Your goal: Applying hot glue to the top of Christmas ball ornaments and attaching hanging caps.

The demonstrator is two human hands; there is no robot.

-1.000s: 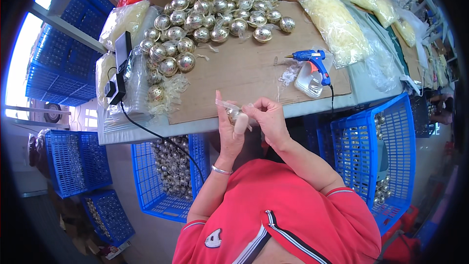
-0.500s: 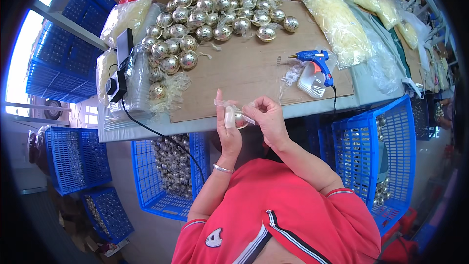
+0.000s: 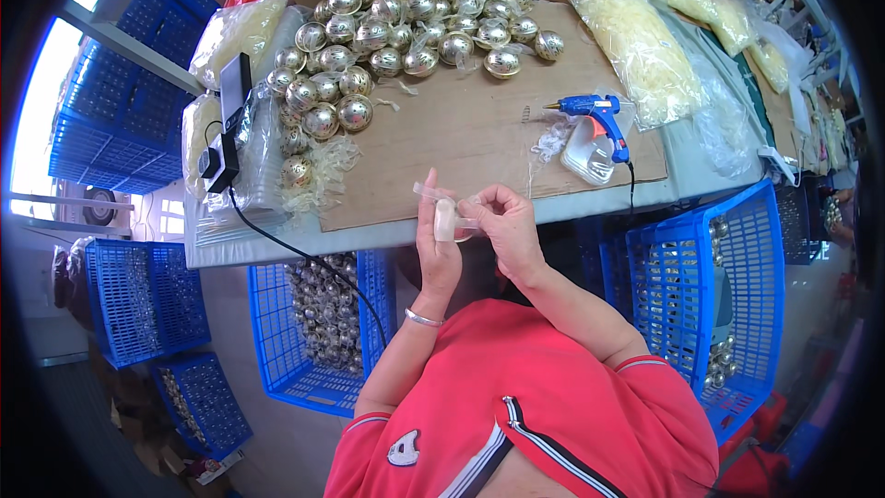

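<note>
Glue gun [image 3: 590, 109]: a small pale label is carried on the blue body, near the right edge of the cardboard sheet [image 3: 433, 143]; its print is too small to be read.
Cardboard sheet: a short cluster of dark printed strokes is seen just left of the gun's nozzle; no wording can be made out.
Metallic balls [image 3: 419, 61]: dark marks are scattered over them, toward the far edge of the table [image 3: 277, 244]; whether lettering or pattern cannot be told.
Red shirt [image 3: 553, 387]: a pale, letter-like patch [image 3: 403, 449] is borne on the wearer's left chest.
</note>
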